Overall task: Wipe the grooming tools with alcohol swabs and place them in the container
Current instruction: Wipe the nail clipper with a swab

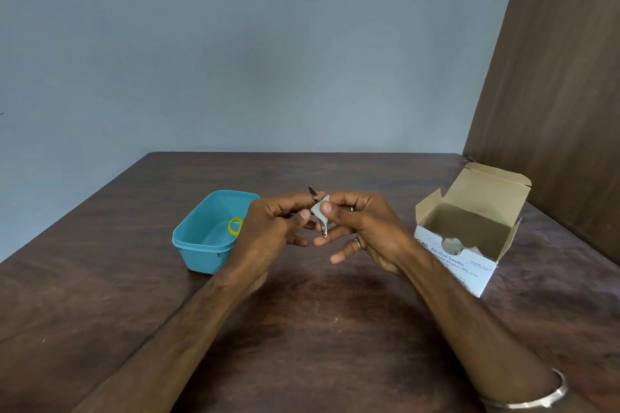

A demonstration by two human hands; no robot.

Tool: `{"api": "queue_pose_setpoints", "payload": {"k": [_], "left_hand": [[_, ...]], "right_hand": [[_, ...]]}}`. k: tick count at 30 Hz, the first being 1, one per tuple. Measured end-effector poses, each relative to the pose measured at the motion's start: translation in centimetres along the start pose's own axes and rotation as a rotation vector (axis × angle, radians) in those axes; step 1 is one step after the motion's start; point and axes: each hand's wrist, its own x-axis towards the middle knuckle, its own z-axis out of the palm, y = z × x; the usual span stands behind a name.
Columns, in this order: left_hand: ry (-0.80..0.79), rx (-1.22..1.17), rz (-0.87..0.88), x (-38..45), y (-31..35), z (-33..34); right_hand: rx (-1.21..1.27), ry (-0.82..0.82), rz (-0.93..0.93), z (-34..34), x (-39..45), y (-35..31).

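Container left of hands, swab box right.

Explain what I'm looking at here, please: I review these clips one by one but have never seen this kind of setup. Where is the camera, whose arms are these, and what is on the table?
There is no machine here. The single picture comes from a wide-angle camera worn on a person's head, looking forward and down, so the two bare arms reaching in from the bottom are that person's own.

The left hand holds a small metal grooming tool, which looks like a nail clipper. The right hand pinches a white alcohol swab against it, as if wiping.

On the dark wooden table sit two things. To the left is a teal plastic container, open, with a yellow ring-shaped item inside. To the right stands an opened white cardboard box printed "Alcohol Swabs".
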Motion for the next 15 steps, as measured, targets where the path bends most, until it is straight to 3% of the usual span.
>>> {"api": "queue_pose_setpoints", "payload": {"k": [15], "left_hand": [[-0.024, -0.118, -0.079, 0.03, 0.23, 0.19]], "right_hand": [[0.058, 0.004, -0.015, 0.09, 0.05, -0.20]]}}
